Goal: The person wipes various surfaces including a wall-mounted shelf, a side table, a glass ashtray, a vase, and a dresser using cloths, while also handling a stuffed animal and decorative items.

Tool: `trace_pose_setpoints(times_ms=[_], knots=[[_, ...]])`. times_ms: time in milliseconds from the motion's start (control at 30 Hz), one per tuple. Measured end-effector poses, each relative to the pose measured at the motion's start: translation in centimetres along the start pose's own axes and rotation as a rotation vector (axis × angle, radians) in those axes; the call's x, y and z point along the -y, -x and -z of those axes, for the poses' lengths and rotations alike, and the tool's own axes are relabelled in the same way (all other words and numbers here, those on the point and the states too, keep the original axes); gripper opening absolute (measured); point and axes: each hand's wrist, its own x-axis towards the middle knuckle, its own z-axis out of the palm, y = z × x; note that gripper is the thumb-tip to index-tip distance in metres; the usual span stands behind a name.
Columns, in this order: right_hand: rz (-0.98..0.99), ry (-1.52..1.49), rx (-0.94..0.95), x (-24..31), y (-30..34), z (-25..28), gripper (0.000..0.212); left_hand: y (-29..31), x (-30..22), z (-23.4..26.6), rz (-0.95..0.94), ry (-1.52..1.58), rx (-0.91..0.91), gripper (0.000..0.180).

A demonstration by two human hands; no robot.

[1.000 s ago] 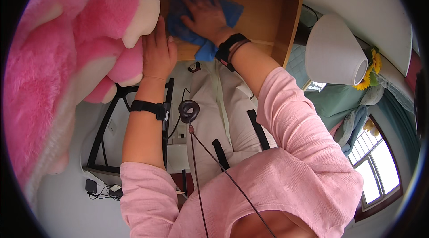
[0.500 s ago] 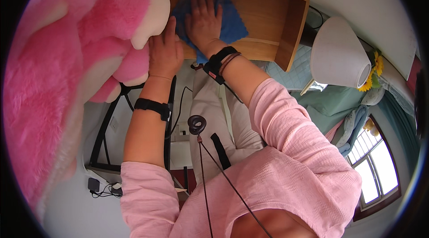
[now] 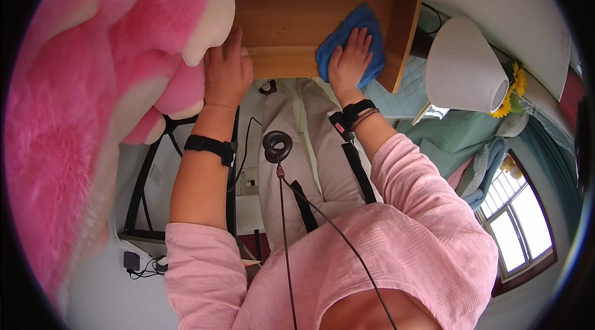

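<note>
1. Two bare hands are at a wooden drawer [image 3: 285, 14], whose brown bottom shows plain wood grain.
2. The right hand [image 3: 350, 65] lies spread on a blue cloth [image 3: 365, 17], pressing it from above and not clenched around it.
3. This cloth is at the right end of the drawer, bunched, and it covers part of the near edge.
4. The left hand [image 3: 227, 76] is unclenched, its fingers extended at the near left part of the drawer; whether they grip the edge, I cannot tell.
5. Just beside this hand, a big pink plush toy [image 3: 68, 94] fills the left side.
6. Below the toy there is a black metal frame [image 3: 133, 193], and near it a black adapter [image 3: 131, 260] with cables.
7. To the right of the drawer stand a white lampshade [image 3: 465, 66] and yellow sunflowers [image 3: 519, 79].
8. Farther behind are green fabric [image 3: 443, 135], a teal curtain [image 3: 561, 144] and a bright window [image 3: 517, 231].
</note>
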Motion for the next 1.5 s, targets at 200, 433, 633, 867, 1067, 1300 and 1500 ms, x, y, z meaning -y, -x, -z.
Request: trace_pose_setpoints(times_ms=[200, 433, 633, 867, 1067, 1300, 1500], knots=[[0.52, -0.226, 0.159, 12.4, -3.8, -0.9, 0.055, 0.0, -0.2, 0.3, 0.025, -0.03, 0.03, 0.04], [0.806, -0.322, 0.216, 10.6, -9.9, -1.2, 0.051, -0.2, 0.6, 0.3, -0.043, -0.076, -0.009, 0.038], [0.168, -0.01, -0.12, -1.3, -8.4, 0.2, 0.055, -0.2, 0.1, 0.0, -0.046, -0.052, -0.058, 0.033], [-0.104, -0.011, -0.149, 3.6, -3.3, -1.8, 0.058, -0.3, 0.1, 0.2, -0.085, -0.058, -0.086, 0.032], [0.486, -0.174, 0.191, 14.6, 1.1, -1.3, 0.05, -0.5, 0.0, 0.2, -0.038, -0.006, 0.006, 0.032], [0.635, -0.451, 0.238, 8.6, 0.3, 0.7, 0.044, -0.7, 0.2, 0.6, -0.03, -0.058, 0.009, 0.03], [0.282, -0.421, 0.04, -1.2, 1.6, 5.5, 0.025, -0.8, -0.5, 0.5, -0.032, -0.061, 0.042, 0.03]])
